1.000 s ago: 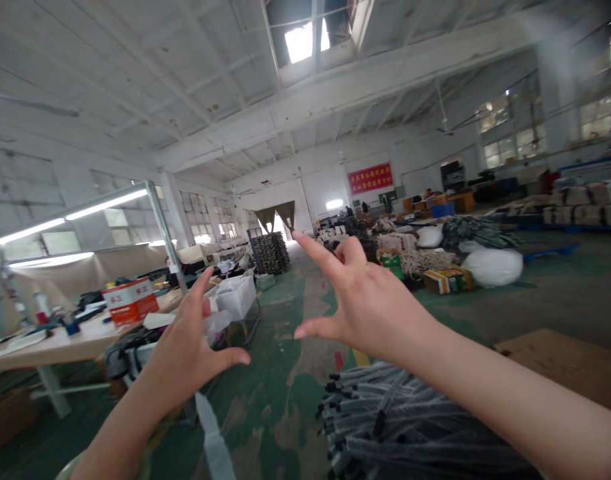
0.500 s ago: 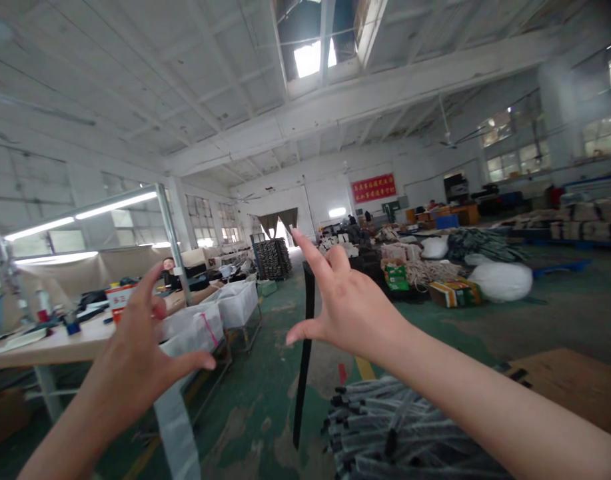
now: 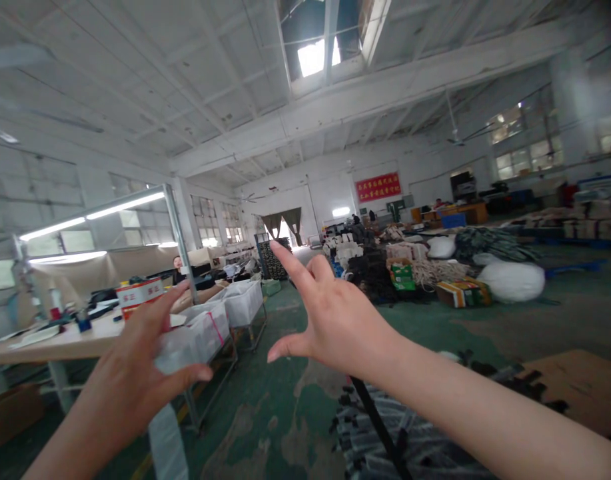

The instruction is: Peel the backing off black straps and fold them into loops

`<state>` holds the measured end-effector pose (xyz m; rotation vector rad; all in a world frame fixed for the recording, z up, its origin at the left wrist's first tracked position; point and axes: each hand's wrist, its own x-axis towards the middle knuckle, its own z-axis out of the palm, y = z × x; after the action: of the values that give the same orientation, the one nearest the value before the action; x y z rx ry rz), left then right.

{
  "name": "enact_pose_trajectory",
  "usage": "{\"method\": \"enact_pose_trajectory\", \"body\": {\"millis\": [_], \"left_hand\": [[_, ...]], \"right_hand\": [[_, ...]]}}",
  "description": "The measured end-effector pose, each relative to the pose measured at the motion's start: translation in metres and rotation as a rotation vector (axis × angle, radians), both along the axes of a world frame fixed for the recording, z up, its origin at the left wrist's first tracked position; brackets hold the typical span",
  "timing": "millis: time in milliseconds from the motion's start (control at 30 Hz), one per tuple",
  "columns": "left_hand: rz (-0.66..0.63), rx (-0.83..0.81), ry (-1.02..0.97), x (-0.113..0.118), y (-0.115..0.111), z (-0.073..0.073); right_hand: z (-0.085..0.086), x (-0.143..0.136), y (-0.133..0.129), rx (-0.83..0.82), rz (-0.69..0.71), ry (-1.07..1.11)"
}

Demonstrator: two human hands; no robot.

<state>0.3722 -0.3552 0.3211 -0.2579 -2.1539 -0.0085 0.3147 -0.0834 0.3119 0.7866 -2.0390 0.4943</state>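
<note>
My left hand [image 3: 135, 363] is raised in front of me at lower left, thumb and forefinger spread wide, holding nothing. My right hand [image 3: 330, 317] is raised at centre, forefinger pointing up-left and thumb stretched left, other fingers curled, also holding nothing. The two hands face each other like a frame, apart from one another. Below my right forearm lies a heap of grey rods with black ends [image 3: 415, 440]. A black strap [image 3: 378, 427] runs slanted under the forearm.
A workbench [image 3: 45, 343] with a red-and-white tin [image 3: 138, 293] stands at left under a strip lamp. White bins [image 3: 235, 303] sit on a metal cart. Piled sacks and boxes [image 3: 460, 273] fill the hall at right. Cardboard [image 3: 580, 383] lies on the green floor.
Both hands have shifted left and slightly down while keeping the same spread pose. The black strap that hung upright beside my right hand now lies slanted beneath the forearm.
</note>
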Motion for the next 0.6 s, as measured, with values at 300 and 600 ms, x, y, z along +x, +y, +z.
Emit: {"method": "enact_pose_trajectory", "body": {"millis": [300,600], "left_hand": [[-0.587,0.300,-0.662,-0.038,0.068,-0.059],[-1.259,0.204,-1.486,-0.094,0.236,-0.163]], "right_hand": [[-0.100,0.003,0.093,-0.098,-0.033,-0.495],[-0.176,0.146,0.185,-1.552,0.323,-1.104]]}}
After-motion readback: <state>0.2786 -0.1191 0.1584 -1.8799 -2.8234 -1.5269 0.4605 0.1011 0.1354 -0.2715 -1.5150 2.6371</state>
